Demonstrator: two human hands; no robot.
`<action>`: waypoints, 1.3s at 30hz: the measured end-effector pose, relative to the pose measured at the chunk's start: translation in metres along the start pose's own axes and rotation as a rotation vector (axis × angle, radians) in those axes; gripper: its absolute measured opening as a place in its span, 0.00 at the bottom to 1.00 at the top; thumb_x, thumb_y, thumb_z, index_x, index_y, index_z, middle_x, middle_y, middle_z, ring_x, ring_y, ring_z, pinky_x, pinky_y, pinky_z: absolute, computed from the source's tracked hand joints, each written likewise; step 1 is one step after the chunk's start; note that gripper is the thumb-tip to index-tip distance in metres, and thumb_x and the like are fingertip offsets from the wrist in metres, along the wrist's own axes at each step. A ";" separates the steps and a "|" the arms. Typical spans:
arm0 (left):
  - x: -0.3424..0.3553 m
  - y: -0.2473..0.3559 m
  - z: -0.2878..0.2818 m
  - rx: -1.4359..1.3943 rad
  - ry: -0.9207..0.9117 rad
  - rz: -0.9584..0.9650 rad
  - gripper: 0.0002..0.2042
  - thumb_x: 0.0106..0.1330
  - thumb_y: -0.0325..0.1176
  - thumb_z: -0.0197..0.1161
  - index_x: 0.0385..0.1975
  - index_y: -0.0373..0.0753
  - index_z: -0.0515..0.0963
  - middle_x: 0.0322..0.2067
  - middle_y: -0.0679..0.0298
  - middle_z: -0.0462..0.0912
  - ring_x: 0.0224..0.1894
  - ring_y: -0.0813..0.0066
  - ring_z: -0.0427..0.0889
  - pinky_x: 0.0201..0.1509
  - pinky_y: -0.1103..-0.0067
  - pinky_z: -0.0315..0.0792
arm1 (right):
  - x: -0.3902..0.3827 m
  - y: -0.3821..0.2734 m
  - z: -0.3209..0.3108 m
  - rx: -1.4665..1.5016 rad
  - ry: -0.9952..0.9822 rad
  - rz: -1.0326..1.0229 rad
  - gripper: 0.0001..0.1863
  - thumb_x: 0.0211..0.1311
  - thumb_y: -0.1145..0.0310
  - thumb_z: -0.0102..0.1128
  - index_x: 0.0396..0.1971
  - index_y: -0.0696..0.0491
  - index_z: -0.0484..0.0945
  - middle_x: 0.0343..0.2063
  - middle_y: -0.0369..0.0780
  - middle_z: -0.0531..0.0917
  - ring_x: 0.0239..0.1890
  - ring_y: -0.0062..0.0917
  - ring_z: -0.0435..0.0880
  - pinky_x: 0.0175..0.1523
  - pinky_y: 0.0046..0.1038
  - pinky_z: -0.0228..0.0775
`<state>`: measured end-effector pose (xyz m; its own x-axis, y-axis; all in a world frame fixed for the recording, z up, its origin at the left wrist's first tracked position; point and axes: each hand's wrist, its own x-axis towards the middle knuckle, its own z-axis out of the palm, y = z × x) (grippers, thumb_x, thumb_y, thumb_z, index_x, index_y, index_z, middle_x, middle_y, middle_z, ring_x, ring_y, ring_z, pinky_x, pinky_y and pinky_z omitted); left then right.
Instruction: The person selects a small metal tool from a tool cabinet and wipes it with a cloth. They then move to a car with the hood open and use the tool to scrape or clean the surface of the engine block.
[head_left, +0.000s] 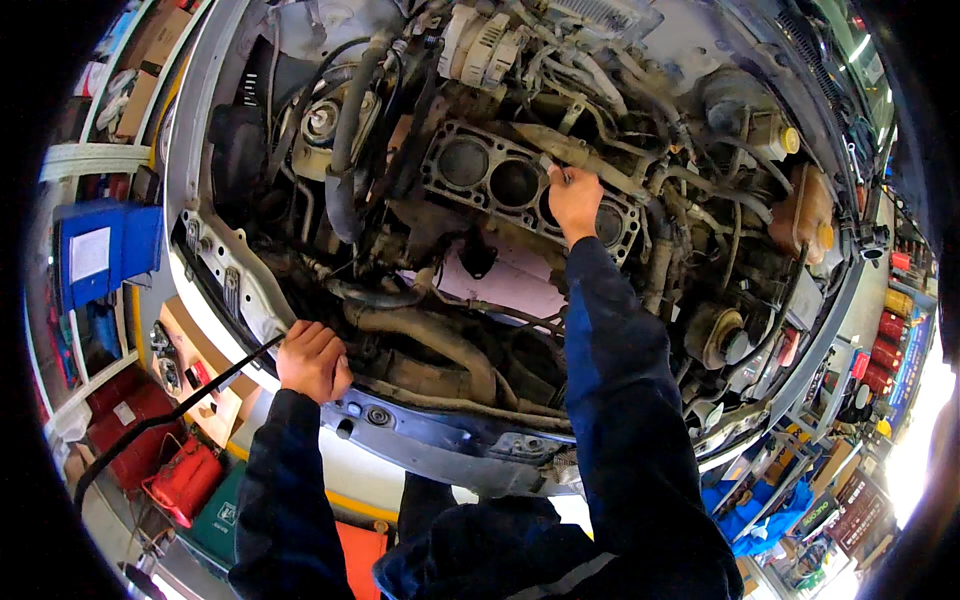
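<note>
An engine block (pixel 515 185) with its top deck bare lies in the open engine bay. Its round cylinder bores show, and the one at the near right is partly behind my right hand (pixel 574 203). That hand is curled in a fist over the deck, fingers pressed together. Something small shows at its fingertips, too little to name. On the front edge of the bay rests my left hand (pixel 314 361), closed around the end of a long black hose (pixel 180 408). The hose runs down to the lower left.
An alternator (pixel 480 45) sits beyond the block. Thick hoses and pipes (pixel 425 340) crowd the near side, and a coolant tank (pixel 802 215) stands at the right. A blue box (pixel 105 250), shelves and a red container (pixel 185 480) are left of the car.
</note>
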<state>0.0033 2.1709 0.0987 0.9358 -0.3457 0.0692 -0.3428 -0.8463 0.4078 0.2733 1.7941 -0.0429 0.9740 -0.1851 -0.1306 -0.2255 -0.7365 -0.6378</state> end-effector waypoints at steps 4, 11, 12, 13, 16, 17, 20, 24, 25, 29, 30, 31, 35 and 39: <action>-0.001 0.001 -0.001 0.013 -0.006 0.002 0.06 0.44 0.32 0.61 0.19 0.39 0.72 0.22 0.59 0.74 0.29 0.57 0.76 0.39 0.66 0.71 | -0.001 -0.008 -0.003 -0.015 -0.053 -0.004 0.19 0.69 0.58 0.65 0.42 0.62 0.86 0.34 0.53 0.87 0.36 0.49 0.86 0.42 0.51 0.79; -0.001 0.000 -0.001 0.013 -0.009 0.003 0.06 0.44 0.32 0.61 0.19 0.39 0.72 0.23 0.59 0.74 0.29 0.56 0.75 0.37 0.65 0.70 | 0.004 -0.026 0.014 0.015 -0.042 -0.064 0.18 0.67 0.59 0.67 0.34 0.63 0.87 0.28 0.55 0.85 0.33 0.52 0.85 0.40 0.49 0.77; -0.002 0.000 0.000 0.009 -0.006 0.006 0.06 0.44 0.32 0.61 0.19 0.39 0.72 0.23 0.59 0.74 0.29 0.57 0.75 0.37 0.65 0.70 | 0.006 -0.036 0.015 0.004 -0.050 -0.054 0.18 0.68 0.60 0.65 0.33 0.63 0.87 0.26 0.54 0.85 0.30 0.52 0.84 0.37 0.52 0.77; 0.000 0.000 0.001 0.004 -0.001 0.011 0.06 0.44 0.32 0.61 0.19 0.39 0.72 0.23 0.59 0.74 0.29 0.57 0.75 0.38 0.65 0.69 | 0.007 -0.043 0.018 -0.013 -0.010 -0.152 0.19 0.69 0.60 0.65 0.27 0.63 0.85 0.19 0.53 0.82 0.25 0.52 0.82 0.32 0.54 0.73; 0.002 0.002 -0.001 0.007 -0.008 -0.003 0.06 0.44 0.31 0.61 0.19 0.39 0.72 0.23 0.59 0.74 0.29 0.57 0.76 0.38 0.65 0.70 | 0.006 -0.044 0.027 -0.036 -0.085 -0.104 0.18 0.71 0.59 0.63 0.31 0.62 0.85 0.23 0.51 0.82 0.27 0.49 0.80 0.32 0.53 0.72; 0.002 0.003 -0.002 0.011 -0.013 -0.012 0.06 0.44 0.31 0.61 0.19 0.40 0.72 0.23 0.59 0.74 0.29 0.57 0.76 0.39 0.65 0.70 | 0.005 -0.037 0.023 -0.127 -0.072 -0.175 0.18 0.71 0.59 0.63 0.33 0.62 0.85 0.24 0.51 0.82 0.28 0.49 0.80 0.33 0.52 0.74; 0.003 0.002 -0.001 0.000 0.003 -0.001 0.05 0.45 0.31 0.61 0.19 0.40 0.72 0.22 0.59 0.74 0.29 0.57 0.76 0.41 0.66 0.71 | 0.006 -0.011 0.029 -0.036 0.010 -0.078 0.19 0.70 0.59 0.64 0.37 0.64 0.86 0.27 0.52 0.84 0.30 0.46 0.84 0.34 0.51 0.75; 0.002 0.001 -0.001 -0.010 0.015 -0.004 0.05 0.44 0.32 0.61 0.19 0.40 0.72 0.22 0.59 0.73 0.29 0.57 0.76 0.42 0.66 0.72 | 0.006 -0.046 0.034 0.048 0.015 -0.057 0.19 0.63 0.60 0.69 0.23 0.62 0.82 0.19 0.53 0.82 0.26 0.52 0.83 0.35 0.47 0.74; 0.000 0.001 -0.002 -0.008 0.006 -0.009 0.06 0.44 0.32 0.61 0.19 0.40 0.72 0.22 0.59 0.73 0.29 0.57 0.76 0.42 0.66 0.72 | 0.005 -0.047 0.031 0.047 -0.020 -0.057 0.20 0.63 0.60 0.69 0.21 0.62 0.81 0.18 0.53 0.81 0.25 0.51 0.82 0.34 0.48 0.73; 0.000 -0.001 -0.001 0.003 0.002 0.003 0.06 0.44 0.32 0.61 0.19 0.40 0.72 0.22 0.59 0.73 0.29 0.57 0.76 0.41 0.66 0.72 | 0.016 -0.023 0.013 -0.068 -0.073 0.004 0.20 0.63 0.58 0.69 0.22 0.61 0.82 0.20 0.54 0.82 0.27 0.51 0.84 0.36 0.47 0.74; 0.000 0.001 0.000 -0.001 0.008 0.008 0.06 0.44 0.32 0.61 0.19 0.40 0.72 0.22 0.59 0.73 0.29 0.57 0.76 0.41 0.66 0.72 | 0.013 -0.025 0.015 -0.039 -0.034 -0.031 0.20 0.63 0.58 0.69 0.23 0.62 0.83 0.22 0.54 0.83 0.28 0.51 0.84 0.37 0.47 0.75; 0.002 0.000 0.000 0.002 0.019 0.013 0.06 0.44 0.32 0.61 0.19 0.40 0.72 0.22 0.59 0.73 0.29 0.57 0.76 0.41 0.66 0.71 | 0.010 -0.035 0.022 -0.007 0.007 -0.073 0.19 0.62 0.58 0.69 0.23 0.62 0.83 0.23 0.55 0.83 0.29 0.52 0.85 0.38 0.47 0.75; 0.001 0.001 -0.001 0.011 0.003 -0.006 0.06 0.44 0.32 0.61 0.19 0.40 0.71 0.22 0.59 0.73 0.29 0.57 0.75 0.40 0.66 0.71 | 0.013 -0.032 0.035 -0.112 0.038 -0.210 0.17 0.65 0.60 0.66 0.28 0.61 0.86 0.25 0.54 0.83 0.31 0.51 0.83 0.38 0.49 0.75; -0.002 0.000 0.001 -0.004 0.006 -0.010 0.07 0.44 0.32 0.61 0.19 0.40 0.71 0.22 0.59 0.73 0.29 0.57 0.75 0.39 0.66 0.71 | 0.016 -0.032 0.016 -0.073 -0.146 -0.063 0.22 0.68 0.59 0.66 0.19 0.60 0.77 0.20 0.53 0.78 0.23 0.48 0.77 0.29 0.50 0.65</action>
<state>0.0007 2.1711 0.0979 0.9397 -0.3349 0.0700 -0.3330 -0.8483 0.4118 0.2964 1.8254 -0.0366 0.9780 -0.0446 -0.2038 -0.1595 -0.7897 -0.5924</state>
